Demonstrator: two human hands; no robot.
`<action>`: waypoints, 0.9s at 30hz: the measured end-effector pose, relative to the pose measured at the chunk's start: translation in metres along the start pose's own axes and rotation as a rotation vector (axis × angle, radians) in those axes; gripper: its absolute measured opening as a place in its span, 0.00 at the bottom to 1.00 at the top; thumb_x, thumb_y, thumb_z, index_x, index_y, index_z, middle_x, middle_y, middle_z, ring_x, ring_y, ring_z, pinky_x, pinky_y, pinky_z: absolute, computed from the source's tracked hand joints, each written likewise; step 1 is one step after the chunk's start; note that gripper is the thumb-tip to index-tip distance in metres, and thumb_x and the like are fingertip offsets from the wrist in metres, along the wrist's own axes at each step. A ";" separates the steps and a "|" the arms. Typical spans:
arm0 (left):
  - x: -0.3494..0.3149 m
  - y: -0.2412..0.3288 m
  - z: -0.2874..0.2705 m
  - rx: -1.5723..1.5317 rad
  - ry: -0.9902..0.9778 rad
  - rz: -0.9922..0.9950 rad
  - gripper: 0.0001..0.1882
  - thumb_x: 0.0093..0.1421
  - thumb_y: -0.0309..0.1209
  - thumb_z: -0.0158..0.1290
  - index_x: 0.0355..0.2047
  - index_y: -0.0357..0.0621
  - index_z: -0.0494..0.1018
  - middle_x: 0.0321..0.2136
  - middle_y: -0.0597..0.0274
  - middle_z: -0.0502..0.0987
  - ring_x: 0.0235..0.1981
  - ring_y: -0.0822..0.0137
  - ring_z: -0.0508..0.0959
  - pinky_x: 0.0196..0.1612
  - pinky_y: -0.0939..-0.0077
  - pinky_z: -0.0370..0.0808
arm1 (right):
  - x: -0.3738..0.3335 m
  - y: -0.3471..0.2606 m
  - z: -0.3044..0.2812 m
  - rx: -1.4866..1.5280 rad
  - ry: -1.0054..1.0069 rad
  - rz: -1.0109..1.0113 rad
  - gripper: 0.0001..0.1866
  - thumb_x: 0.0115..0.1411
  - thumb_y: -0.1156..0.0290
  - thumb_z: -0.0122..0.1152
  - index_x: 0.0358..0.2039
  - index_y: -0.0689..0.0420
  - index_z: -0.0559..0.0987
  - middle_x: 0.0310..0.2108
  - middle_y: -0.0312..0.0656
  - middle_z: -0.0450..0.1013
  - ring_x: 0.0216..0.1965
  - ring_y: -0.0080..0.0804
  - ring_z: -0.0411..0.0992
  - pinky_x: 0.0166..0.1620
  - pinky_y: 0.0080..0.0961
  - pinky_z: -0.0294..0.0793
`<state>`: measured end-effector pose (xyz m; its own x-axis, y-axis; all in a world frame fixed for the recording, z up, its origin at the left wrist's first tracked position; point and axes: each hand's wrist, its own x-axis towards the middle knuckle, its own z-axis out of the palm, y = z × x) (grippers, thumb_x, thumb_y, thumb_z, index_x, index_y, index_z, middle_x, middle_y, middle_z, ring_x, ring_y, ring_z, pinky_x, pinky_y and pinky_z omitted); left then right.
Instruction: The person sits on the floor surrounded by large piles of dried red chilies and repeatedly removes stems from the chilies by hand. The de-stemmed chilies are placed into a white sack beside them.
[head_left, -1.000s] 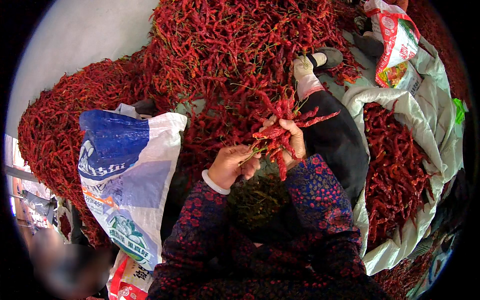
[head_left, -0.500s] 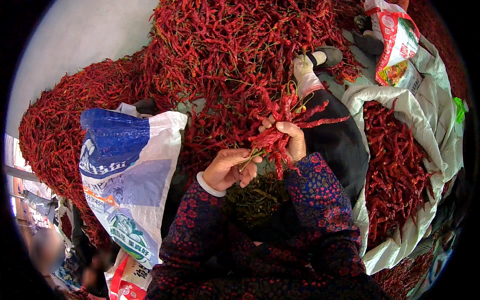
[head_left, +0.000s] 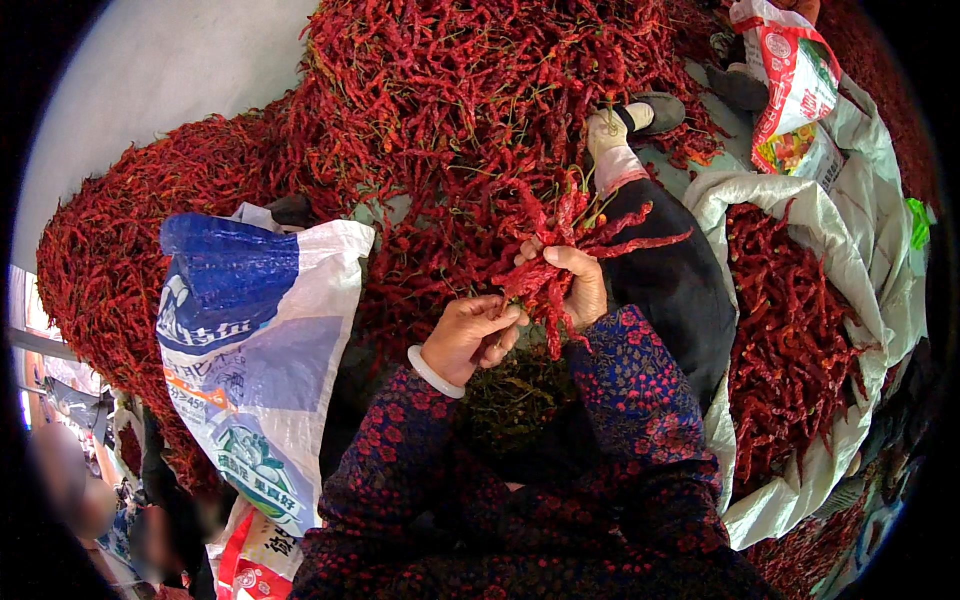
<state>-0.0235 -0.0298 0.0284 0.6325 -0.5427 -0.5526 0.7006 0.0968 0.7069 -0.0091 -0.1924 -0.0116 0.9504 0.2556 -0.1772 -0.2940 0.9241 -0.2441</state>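
Note:
A bunch of dried red chilies is gripped in my right hand, its fingers wrapped round the middle and several long pods sticking out past them. At the bunch's lower left end my left hand, with a white bangle at the wrist, has thumb and fingers pinched on a chili stem; the fingers partly hide it. Below both hands, a dark heap of greenish stems and scraps lies in my lap.
A large pile of dried red chilies spreads ahead and to the left. On my right stands an open white sack of chilies. A blue and white printed sack is at my left. My leg stretches forward on the right.
The loose green stems that showed between my left fingers are no longer visible. My left hand has moved slightly right and up against the bunch; my right hand keeps its grip, barely shifted.

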 end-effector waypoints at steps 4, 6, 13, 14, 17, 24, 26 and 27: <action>0.003 -0.006 -0.001 0.004 0.059 0.060 0.08 0.55 0.29 0.48 0.27 0.36 0.68 0.12 0.67 0.65 0.09 0.79 0.58 0.11 0.86 0.52 | 0.003 0.002 -0.007 -0.074 0.000 -0.023 0.13 0.46 0.73 0.52 0.33 0.65 0.70 0.30 0.43 0.69 0.32 0.34 0.69 0.37 0.33 0.71; 0.003 -0.005 -0.001 0.047 0.059 0.055 0.08 0.55 0.30 0.48 0.26 0.37 0.68 0.12 0.67 0.65 0.09 0.80 0.58 0.11 0.86 0.52 | 0.006 0.003 -0.013 -0.128 0.023 -0.050 0.13 0.46 0.72 0.52 0.33 0.65 0.69 0.30 0.43 0.69 0.34 0.35 0.69 0.39 0.34 0.70; 0.006 -0.016 0.002 0.238 0.247 0.300 0.07 0.55 0.30 0.49 0.26 0.38 0.67 0.14 0.64 0.68 0.10 0.79 0.62 0.12 0.86 0.56 | 0.008 0.008 -0.010 -0.069 0.112 -0.054 0.10 0.45 0.75 0.54 0.29 0.65 0.73 0.28 0.44 0.71 0.30 0.34 0.70 0.36 0.32 0.70; 0.007 -0.018 0.003 0.225 0.265 0.345 0.07 0.55 0.29 0.49 0.27 0.38 0.67 0.14 0.63 0.69 0.10 0.78 0.63 0.12 0.86 0.56 | 0.008 0.008 -0.006 -0.028 0.120 -0.045 0.08 0.45 0.76 0.55 0.27 0.66 0.74 0.26 0.44 0.71 0.28 0.34 0.70 0.35 0.31 0.71; 0.009 -0.020 0.007 0.181 0.314 0.429 0.06 0.54 0.27 0.50 0.27 0.37 0.66 0.16 0.61 0.70 0.10 0.78 0.64 0.12 0.86 0.58 | 0.006 0.004 -0.005 -0.007 0.093 0.008 0.08 0.45 0.77 0.55 0.27 0.65 0.74 0.26 0.44 0.71 0.28 0.34 0.70 0.34 0.32 0.71; 0.015 -0.031 0.006 0.352 0.448 0.560 0.04 0.52 0.24 0.51 0.26 0.36 0.67 0.17 0.65 0.70 0.15 0.80 0.65 0.18 0.87 0.61 | 0.007 0.009 -0.007 -0.013 0.150 -0.072 0.07 0.44 0.77 0.55 0.26 0.65 0.74 0.26 0.43 0.72 0.27 0.33 0.71 0.34 0.30 0.71; 0.022 -0.037 0.001 0.452 0.502 0.711 0.02 0.52 0.22 0.50 0.26 0.35 0.69 0.17 0.67 0.69 0.17 0.80 0.65 0.20 0.87 0.61 | 0.010 0.012 -0.010 0.018 0.136 -0.085 0.07 0.44 0.78 0.55 0.26 0.65 0.74 0.26 0.43 0.72 0.27 0.33 0.71 0.34 0.30 0.71; 0.025 -0.040 -0.001 0.500 0.525 0.785 0.02 0.52 0.21 0.49 0.26 0.35 0.69 0.17 0.67 0.68 0.17 0.80 0.64 0.21 0.86 0.61 | 0.010 0.013 -0.012 -0.008 0.154 -0.103 0.07 0.43 0.78 0.56 0.26 0.65 0.74 0.25 0.42 0.72 0.27 0.32 0.71 0.34 0.29 0.71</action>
<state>-0.0351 -0.0467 -0.0143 0.9943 -0.0381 0.0994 -0.1041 -0.1545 0.9825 -0.0041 -0.1813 -0.0276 0.9489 0.1127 -0.2947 -0.1973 0.9407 -0.2758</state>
